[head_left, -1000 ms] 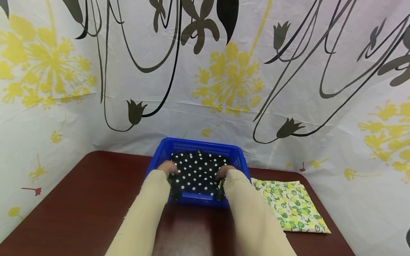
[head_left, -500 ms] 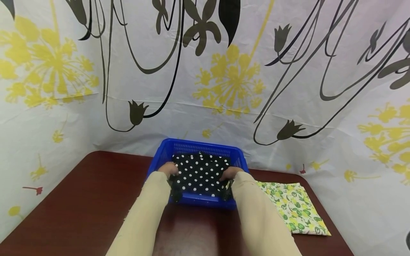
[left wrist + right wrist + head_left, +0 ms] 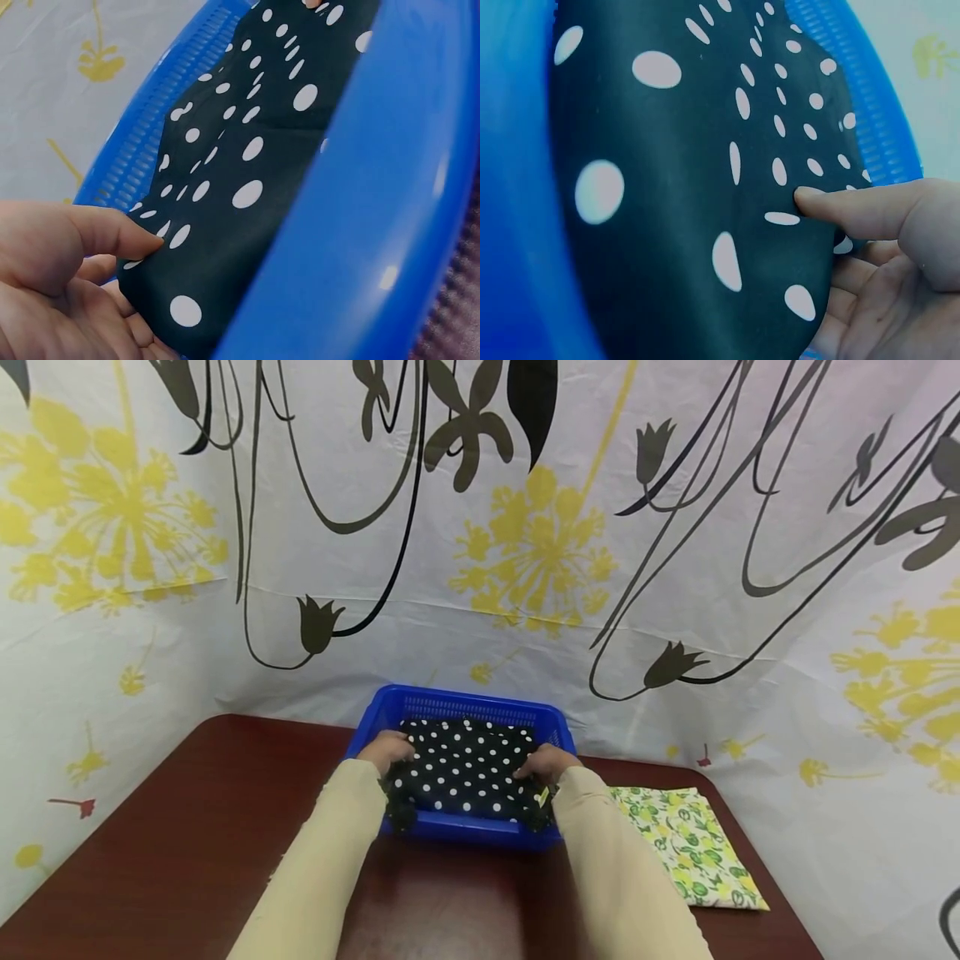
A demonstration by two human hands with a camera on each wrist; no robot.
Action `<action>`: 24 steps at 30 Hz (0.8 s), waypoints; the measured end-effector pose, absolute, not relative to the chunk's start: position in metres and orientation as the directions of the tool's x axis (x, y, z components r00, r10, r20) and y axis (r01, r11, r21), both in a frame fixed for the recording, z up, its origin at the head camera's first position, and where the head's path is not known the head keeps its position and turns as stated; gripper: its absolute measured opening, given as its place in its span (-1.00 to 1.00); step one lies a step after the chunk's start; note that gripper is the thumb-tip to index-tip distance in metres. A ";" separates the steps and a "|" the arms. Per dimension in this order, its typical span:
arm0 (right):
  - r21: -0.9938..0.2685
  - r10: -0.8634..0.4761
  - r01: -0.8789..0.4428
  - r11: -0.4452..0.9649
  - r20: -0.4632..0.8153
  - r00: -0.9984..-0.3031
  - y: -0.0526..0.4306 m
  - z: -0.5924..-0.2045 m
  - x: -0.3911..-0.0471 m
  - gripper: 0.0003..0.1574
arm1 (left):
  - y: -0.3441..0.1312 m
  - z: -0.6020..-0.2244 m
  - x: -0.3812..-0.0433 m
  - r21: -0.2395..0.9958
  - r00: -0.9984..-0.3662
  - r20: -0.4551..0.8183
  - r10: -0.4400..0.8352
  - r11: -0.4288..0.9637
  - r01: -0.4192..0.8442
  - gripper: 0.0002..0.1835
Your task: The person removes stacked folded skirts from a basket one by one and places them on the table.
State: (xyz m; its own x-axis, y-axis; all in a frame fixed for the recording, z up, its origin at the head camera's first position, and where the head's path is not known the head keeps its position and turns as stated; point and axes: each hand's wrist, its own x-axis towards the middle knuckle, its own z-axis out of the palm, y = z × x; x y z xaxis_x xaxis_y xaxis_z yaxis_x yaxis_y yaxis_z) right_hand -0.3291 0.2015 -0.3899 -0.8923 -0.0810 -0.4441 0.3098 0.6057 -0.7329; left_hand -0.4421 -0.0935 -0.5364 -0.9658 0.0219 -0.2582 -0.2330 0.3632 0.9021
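Observation:
A black cloth with white polka dots [image 3: 468, 768] lies folded inside a blue plastic basket [image 3: 472, 831]. My left hand [image 3: 386, 750] holds the cloth's left side; in the left wrist view the thumb [image 3: 127, 236] presses on top while the other fingers sit beneath the edge. On the opposite side my right hand [image 3: 549, 762] grips the cloth the same way, its thumb [image 3: 847, 210] over the fabric and fingers under it in the right wrist view. The cloth's front edge runs along the basket's near wall.
To the right of the basket, a folded white cloth with a yellow and green lemon print [image 3: 693, 847] lies on the dark red table [image 3: 202, 827]. Behind the table hangs a white sheet [image 3: 360, 685] with flower patterns.
My right hand has shifted slightly right along the cloth, and my left hand slightly left. The polka-dot cloth looks a little wider toward the front; the basket stays in place.

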 end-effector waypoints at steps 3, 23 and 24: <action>-0.752 -0.099 0.313 0.580 -0.447 -0.889 0.202 -0.384 -0.330 -0.87 | -0.095 -0.522 -0.435 0.926 -0.963 -0.267 0.034 0.285 -0.247 -0.30; -0.835 -0.230 0.190 0.517 -0.350 -0.908 0.212 -0.345 -0.324 -0.47 | -0.084 -0.369 -0.309 0.927 -0.928 -0.359 0.101 0.156 -0.342 -0.28; -0.832 -0.231 0.178 0.526 -0.341 -0.911 0.212 -0.343 -0.324 -0.47 | -0.084 -0.367 -0.309 0.929 -0.929 -0.355 0.108 0.153 -0.337 -0.28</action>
